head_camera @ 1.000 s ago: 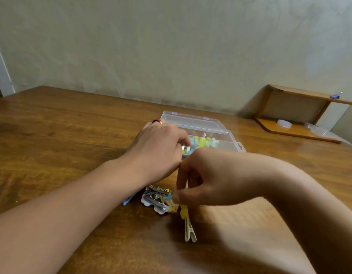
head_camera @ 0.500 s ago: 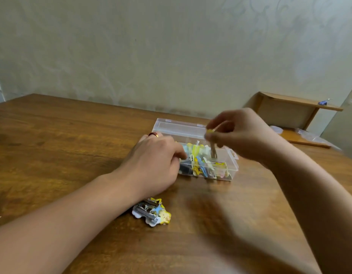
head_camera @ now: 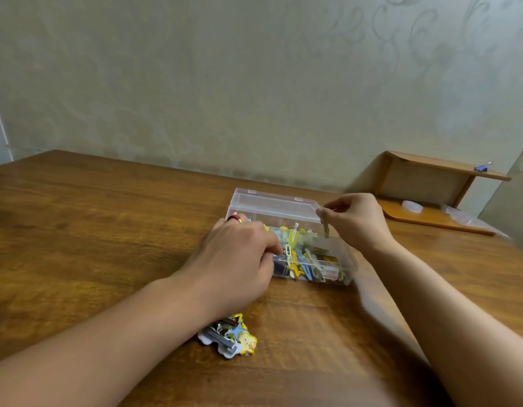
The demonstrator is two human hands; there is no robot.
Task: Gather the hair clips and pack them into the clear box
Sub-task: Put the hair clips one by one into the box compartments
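The clear box [head_camera: 346,267] stands open on the wooden table [head_camera: 93,236], its lid [head_camera: 272,205] tipped back, with several coloured hair clips [head_camera: 301,257] inside. My left hand [head_camera: 236,257] rests against the box's left end, fingers curled at its near corner; whether it grips the box is hidden. My right hand [head_camera: 357,221] hovers over the box's right side, pinching a pale yellow clip [head_camera: 326,230] that hangs downward. A small pile of clips [head_camera: 230,339], with a yellow and a white one, lies on the table under my left forearm.
A small wooden shelf [head_camera: 436,195] stands at the back right against the wall, with a blue binder clip [head_camera: 481,167] on top and clear plastic items on its base. The wall runs close behind the box.
My right hand picked a yellow clip from the pile near me and carried it up and away, over the box. My left hand stayed at the box.
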